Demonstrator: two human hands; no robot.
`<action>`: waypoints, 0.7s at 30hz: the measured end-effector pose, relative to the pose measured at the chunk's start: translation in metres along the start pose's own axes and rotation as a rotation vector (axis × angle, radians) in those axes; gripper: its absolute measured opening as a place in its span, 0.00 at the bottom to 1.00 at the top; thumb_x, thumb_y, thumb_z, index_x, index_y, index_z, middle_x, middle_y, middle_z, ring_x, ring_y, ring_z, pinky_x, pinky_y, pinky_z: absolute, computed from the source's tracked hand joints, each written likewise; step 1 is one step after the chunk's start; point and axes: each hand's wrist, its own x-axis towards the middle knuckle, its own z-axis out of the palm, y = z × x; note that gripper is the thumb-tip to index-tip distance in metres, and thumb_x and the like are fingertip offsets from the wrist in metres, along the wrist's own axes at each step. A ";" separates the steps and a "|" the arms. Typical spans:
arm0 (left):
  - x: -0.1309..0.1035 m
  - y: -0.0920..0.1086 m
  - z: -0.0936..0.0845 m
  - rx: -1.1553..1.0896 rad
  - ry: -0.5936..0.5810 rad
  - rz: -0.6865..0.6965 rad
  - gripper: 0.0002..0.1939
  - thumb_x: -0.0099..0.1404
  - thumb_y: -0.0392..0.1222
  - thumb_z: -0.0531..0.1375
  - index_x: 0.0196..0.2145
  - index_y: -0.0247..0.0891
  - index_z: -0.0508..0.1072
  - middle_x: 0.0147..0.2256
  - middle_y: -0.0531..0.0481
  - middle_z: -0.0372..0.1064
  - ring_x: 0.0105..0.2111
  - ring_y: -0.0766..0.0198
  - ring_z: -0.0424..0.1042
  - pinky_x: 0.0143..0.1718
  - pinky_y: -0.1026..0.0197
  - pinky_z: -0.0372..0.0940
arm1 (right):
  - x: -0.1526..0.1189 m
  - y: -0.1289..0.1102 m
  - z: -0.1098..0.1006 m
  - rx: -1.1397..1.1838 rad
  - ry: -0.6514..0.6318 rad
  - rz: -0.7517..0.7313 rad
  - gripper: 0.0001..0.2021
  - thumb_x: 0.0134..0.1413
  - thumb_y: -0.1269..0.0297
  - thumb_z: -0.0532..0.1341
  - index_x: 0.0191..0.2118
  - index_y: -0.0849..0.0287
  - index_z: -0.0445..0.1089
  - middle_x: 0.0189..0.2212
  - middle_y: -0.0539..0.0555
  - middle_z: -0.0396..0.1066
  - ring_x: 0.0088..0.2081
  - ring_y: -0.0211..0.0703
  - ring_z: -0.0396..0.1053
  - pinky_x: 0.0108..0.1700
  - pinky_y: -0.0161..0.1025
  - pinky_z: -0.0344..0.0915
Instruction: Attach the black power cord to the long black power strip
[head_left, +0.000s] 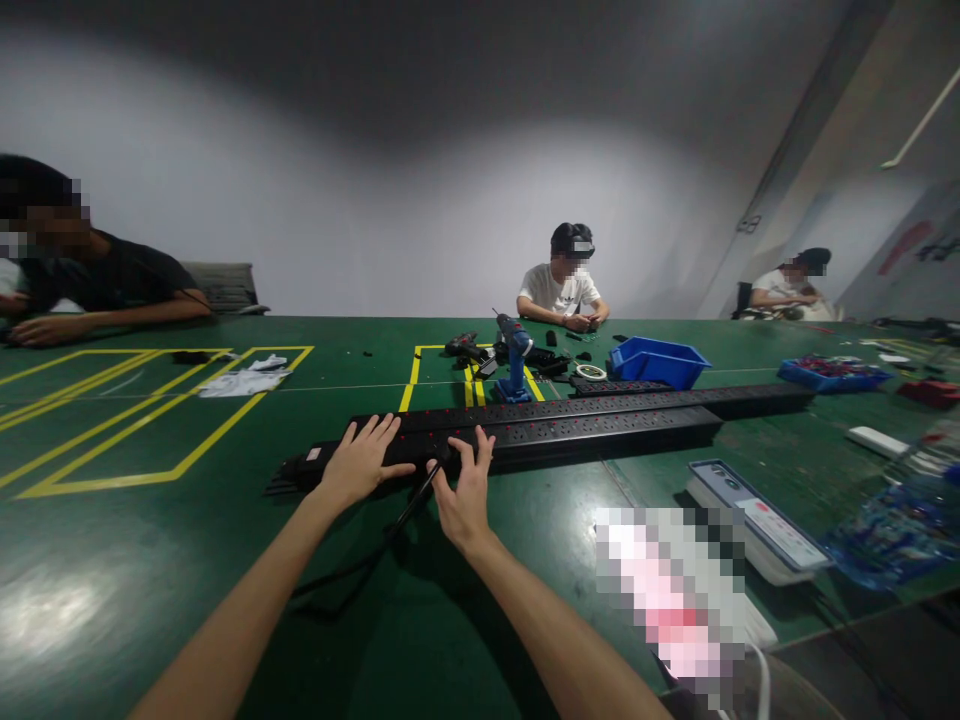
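Observation:
Long black power strips (pixel 585 433) with red-marked sockets lie side by side across the green table. My left hand (pixel 360 462) rests on the near strip's left end, fingers spread and thumb stretched out. Beside it, my right hand (pixel 465 490) has thumb and index finger around a black plug (pixel 444 455) at the strip; its other fingers reach onto the strip's top. From the plug a black cable (pixel 409 510) runs down to the left over the table. How far the plug sits in a socket is hidden by the fingers.
Behind the strips stands a blue cordless drill (pixel 515 360), near small black parts and a tape roll (pixel 590 372). A blue bin (pixel 660 362) is farther right. Right of my arm lie a white-and-blue box (pixel 757 525) and a blurred-out device (pixel 675 600). Three people sit across the table.

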 end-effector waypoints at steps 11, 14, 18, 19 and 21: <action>-0.008 0.013 -0.019 -0.070 0.022 0.000 0.43 0.61 0.65 0.52 0.67 0.39 0.50 0.65 0.40 0.50 0.66 0.44 0.45 0.63 0.38 0.41 | -0.002 -0.009 -0.005 -0.109 -0.081 -0.089 0.21 0.60 0.55 0.57 0.58 0.52 0.62 0.63 0.58 0.51 0.66 0.55 0.44 0.63 0.66 0.39; -0.017 0.033 -0.036 -0.134 0.103 0.082 0.40 0.62 0.57 0.56 0.67 0.44 0.49 0.66 0.45 0.48 0.66 0.46 0.44 0.63 0.39 0.42 | -0.005 -0.014 -0.005 -0.069 -0.097 -0.118 0.20 0.61 0.57 0.56 0.58 0.53 0.61 0.59 0.58 0.59 0.63 0.50 0.53 0.65 0.61 0.39; -0.030 0.061 -0.059 -0.229 0.122 0.245 0.32 0.64 0.40 0.53 0.65 0.48 0.54 0.63 0.49 0.55 0.63 0.52 0.53 0.62 0.45 0.51 | -0.009 -0.014 -0.003 0.044 -0.103 -0.134 0.20 0.59 0.61 0.57 0.56 0.56 0.61 0.52 0.57 0.67 0.55 0.47 0.62 0.64 0.56 0.46; -0.032 0.065 -0.062 -0.242 0.123 0.259 0.31 0.63 0.38 0.52 0.64 0.47 0.57 0.62 0.49 0.58 0.61 0.52 0.56 0.61 0.45 0.53 | -0.009 -0.013 -0.002 0.064 -0.091 -0.130 0.19 0.57 0.62 0.58 0.54 0.57 0.62 0.50 0.57 0.68 0.54 0.47 0.64 0.64 0.55 0.48; -0.035 0.070 -0.068 -0.254 0.120 0.259 0.31 0.62 0.35 0.52 0.63 0.47 0.60 0.59 0.48 0.62 0.58 0.51 0.59 0.59 0.44 0.56 | -0.010 -0.012 0.000 0.096 -0.067 -0.121 0.17 0.54 0.62 0.60 0.50 0.57 0.63 0.46 0.56 0.69 0.50 0.47 0.66 0.63 0.54 0.50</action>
